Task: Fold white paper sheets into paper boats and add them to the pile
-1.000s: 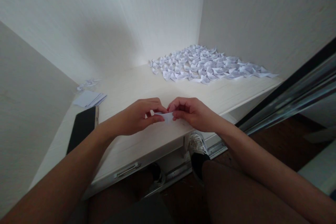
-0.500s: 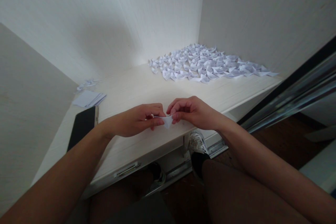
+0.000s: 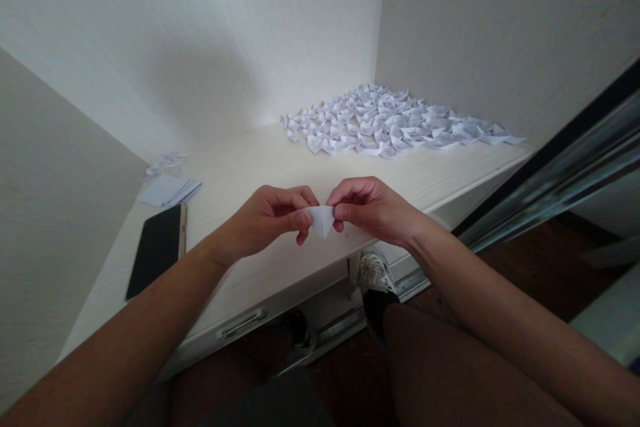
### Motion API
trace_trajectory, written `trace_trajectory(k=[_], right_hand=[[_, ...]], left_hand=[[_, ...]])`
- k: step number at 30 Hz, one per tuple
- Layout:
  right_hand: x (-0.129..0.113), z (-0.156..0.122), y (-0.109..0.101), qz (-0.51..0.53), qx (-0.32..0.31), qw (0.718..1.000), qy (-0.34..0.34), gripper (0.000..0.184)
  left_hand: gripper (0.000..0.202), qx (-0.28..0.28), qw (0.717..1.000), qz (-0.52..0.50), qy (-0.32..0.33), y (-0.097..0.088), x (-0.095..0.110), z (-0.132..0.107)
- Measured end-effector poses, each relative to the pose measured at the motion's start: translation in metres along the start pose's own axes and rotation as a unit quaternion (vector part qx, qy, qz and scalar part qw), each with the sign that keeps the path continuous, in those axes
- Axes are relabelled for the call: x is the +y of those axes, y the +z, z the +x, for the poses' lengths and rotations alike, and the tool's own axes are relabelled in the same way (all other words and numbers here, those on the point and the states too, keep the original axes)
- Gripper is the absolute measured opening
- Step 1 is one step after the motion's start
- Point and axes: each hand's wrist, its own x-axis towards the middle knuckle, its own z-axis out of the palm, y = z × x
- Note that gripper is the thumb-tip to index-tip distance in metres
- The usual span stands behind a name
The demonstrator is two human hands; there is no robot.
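Between my two hands is a small folded piece of white paper (image 3: 321,220), with a centre crease and a point facing down. My left hand (image 3: 274,217) pinches its left corner between thumb and fingers. The right corner is gripped by the thumb and fingers of my right hand (image 3: 373,210). Both hands are just above the front part of the white desk (image 3: 235,177). The inner folds of the paper are hidden by my fingertips.
Many folded white paper pieces (image 3: 380,120) lie spread in the back right corner. On the left are a stack of paper sheets (image 3: 170,191), some thin paper scraps (image 3: 167,162) and a dark tablet (image 3: 157,247). A drawer handle (image 3: 243,324) juts from the desk front.
Both hands have risen slightly with the folded paper. The paper now faces me more fully, showing more of its pointed shape. More of the tablet shows beside my left arm.
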Motion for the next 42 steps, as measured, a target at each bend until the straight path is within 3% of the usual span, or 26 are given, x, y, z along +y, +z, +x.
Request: trace_trajectory(k=[6, 13, 17, 23, 34, 42], right_hand=[[0.004, 0.005, 0.012, 0.119, 0.026, 0.992, 0.016, 0.031], [0.009, 0.012, 0.018, 0.177, 0.065, 0.981, 0.033, 0.031], [0.009, 0.012, 0.02, 0.178, 0.069, 0.981, 0.03, 0.03], [0.007, 0.01, 0.024, 0.156, 0.054, 0.985, 0.04, 0.032], [0.008, 0.004, 0.021, 0.134, 0.012, 0.99, 0.042, 0.032], [0.007, 0.004, 0.022, 0.134, 0.007, 0.991, 0.023, 0.031]], left_hand=[[0.043, 0.064, 0.99, -0.122, -0.025, 0.007, -0.007, 0.002], [0.05, 0.087, 0.985, -0.125, -0.079, 0.002, -0.006, 0.002], [0.051, 0.09, 0.983, -0.138, -0.077, 0.001, -0.01, 0.003], [0.049, 0.078, 0.976, -0.188, -0.082, 0.005, -0.006, 0.003], [0.037, -0.001, 0.984, -0.167, -0.069, 0.007, -0.001, -0.001], [0.036, 0.002, 0.99, -0.132, -0.04, 0.009, -0.002, -0.001]])
